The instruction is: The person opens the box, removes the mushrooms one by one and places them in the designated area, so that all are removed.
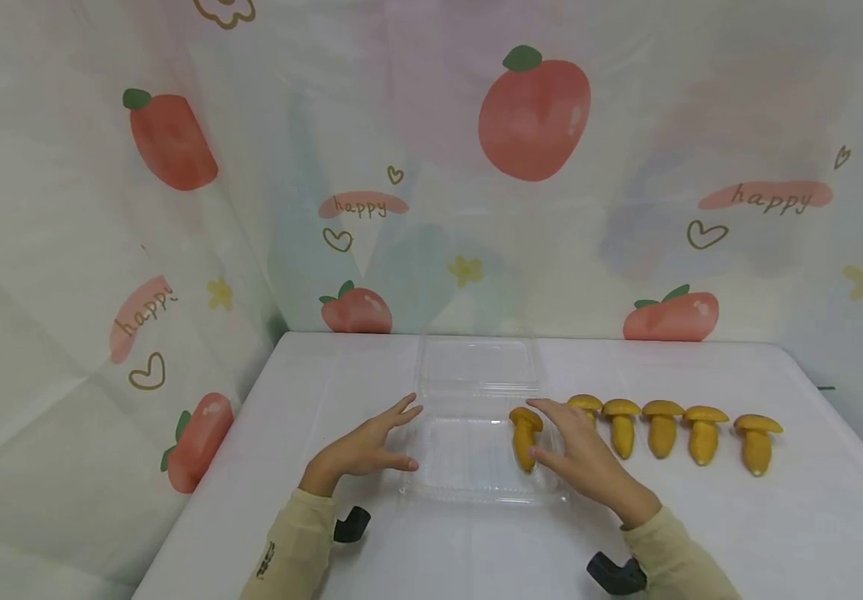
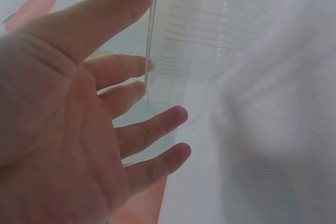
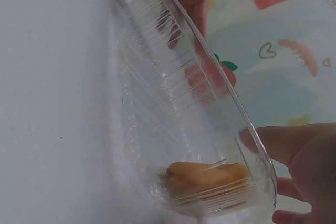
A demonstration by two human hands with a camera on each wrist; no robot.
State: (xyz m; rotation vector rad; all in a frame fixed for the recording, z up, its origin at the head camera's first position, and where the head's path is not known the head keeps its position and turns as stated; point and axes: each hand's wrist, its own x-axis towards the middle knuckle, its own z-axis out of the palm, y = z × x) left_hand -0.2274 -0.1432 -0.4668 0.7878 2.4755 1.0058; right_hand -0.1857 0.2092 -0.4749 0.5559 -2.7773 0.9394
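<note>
A clear plastic clamshell box lies open-lidded on the table, its lid folded back away from me. One yellow-brown mushroom rests inside at the right end, cap to the far side; the right wrist view shows this mushroom through the box wall. My left hand is at the box's left edge, fingers spread and nearly straight, palm bare in the left wrist view. At the right edge is my right hand, thumb and fingers apart around the rim, holding nothing; whether it touches the rim, I cannot tell.
Several more mushrooms stand in a row on the white table, right of the box, the nearest partly behind my right hand. A printed cloth hangs behind and at the left. Black wrist mounts sit below both hands.
</note>
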